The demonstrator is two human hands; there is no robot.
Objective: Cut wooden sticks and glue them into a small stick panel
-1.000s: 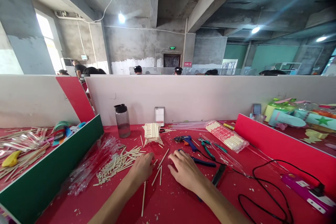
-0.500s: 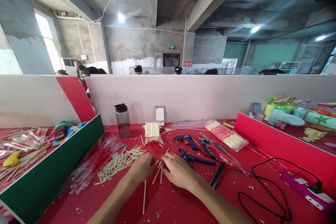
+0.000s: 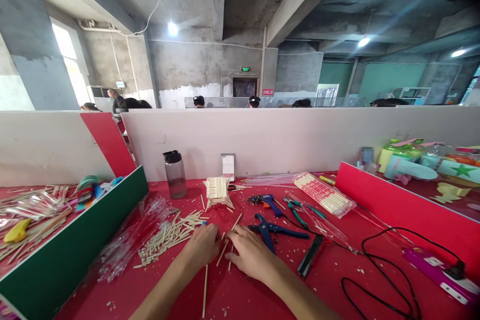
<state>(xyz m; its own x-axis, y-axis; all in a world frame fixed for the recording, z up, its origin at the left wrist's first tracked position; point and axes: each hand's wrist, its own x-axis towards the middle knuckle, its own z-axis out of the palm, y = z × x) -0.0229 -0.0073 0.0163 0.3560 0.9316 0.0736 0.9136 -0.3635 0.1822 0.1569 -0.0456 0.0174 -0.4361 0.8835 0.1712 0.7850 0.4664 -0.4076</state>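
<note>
My left hand [image 3: 205,244] is at the middle of the red table, its fingers curled; what they hold, if anything, is hidden. Close on its right, my right hand [image 3: 245,250] rests over a few thin wooden sticks [image 3: 222,252], fingers bent and thumb apart; its fingertips touch a stick. A long stick [image 3: 205,292] lies below my left hand. Beyond both hands stands a small structure of wooden sticks [image 3: 217,191]. A pile of short cut sticks [image 3: 170,235] lies left of my left hand.
A bottle [image 3: 175,175] stands back left. Right of my hands are a blue glue gun [image 3: 268,202], blue cutter [image 3: 267,232], green-handled pliers [image 3: 298,212], a black tool [image 3: 310,256], bagged sticks [image 3: 324,194] and a purple power strip [image 3: 438,272]. Green [image 3: 82,240] and red dividers [image 3: 405,195] flank the table.
My left hand has shifted slightly left and down. My right hand has moved slightly left, over the sticks. The blue cutter and black tool show more fully beside it.
</note>
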